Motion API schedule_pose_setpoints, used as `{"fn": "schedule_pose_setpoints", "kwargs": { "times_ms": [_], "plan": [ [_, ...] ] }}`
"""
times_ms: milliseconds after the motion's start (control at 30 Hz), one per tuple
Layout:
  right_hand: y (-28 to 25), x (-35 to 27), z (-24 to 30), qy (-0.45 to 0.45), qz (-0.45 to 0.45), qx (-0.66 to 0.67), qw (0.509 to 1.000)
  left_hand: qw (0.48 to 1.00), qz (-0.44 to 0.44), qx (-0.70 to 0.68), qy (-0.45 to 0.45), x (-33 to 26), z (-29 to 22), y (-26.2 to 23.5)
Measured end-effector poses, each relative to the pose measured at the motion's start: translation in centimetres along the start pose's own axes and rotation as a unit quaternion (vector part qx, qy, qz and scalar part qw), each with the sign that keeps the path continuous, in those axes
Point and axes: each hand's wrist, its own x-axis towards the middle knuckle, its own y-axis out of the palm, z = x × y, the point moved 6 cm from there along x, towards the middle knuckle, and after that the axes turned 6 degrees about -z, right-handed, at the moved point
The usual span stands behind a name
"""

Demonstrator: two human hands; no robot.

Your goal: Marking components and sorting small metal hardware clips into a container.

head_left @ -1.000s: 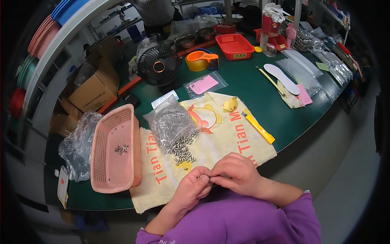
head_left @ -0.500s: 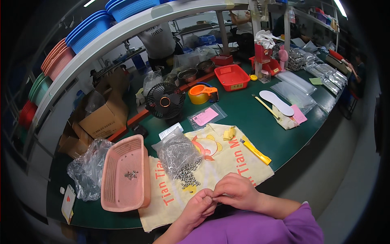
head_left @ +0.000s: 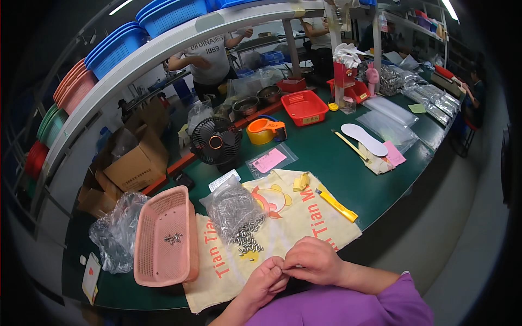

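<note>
Metal pins [head_left: 248, 237] lie loose on cloth [head_left: 285, 233], probably for easy reach. Left hand [head_left: 266, 281] and right hand [head_left: 314, 261] meet, fingertips pinched, anything between too small to tell

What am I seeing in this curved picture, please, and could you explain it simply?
There is no machine: these are a person's bare left hand and right hand, seen by a fisheye camera worn on the head, looking down, so straight edges bend. Their fingers meet, pinched, at the near edge of a cream cloth; anything between them is too small to make out. On the cloth, over a green table, lie a clear bag, small metal pieces and a yellow cutter. A pink basket with similar pieces stands to the left; farther back are a black fan and a red tray.
</note>
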Motion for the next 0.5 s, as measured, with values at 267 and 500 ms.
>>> {"fn": "schedule_pose_setpoints", "kwargs": {
  "times_ms": [267, 500],
  "plan": [
    [0.5, 0.1, 0.1, -0.005, 0.01, -0.018, 1.0, 1.0, 0.004, -0.027, -0.007, -0.3, 0.2, -0.5],
    [1.2, -0.4, 0.4, -0.008, 0.012, -0.024, 1.0, 0.999, 0.005, -0.049, -0.022, -0.9, 0.3, -0.6]
  ]
}}
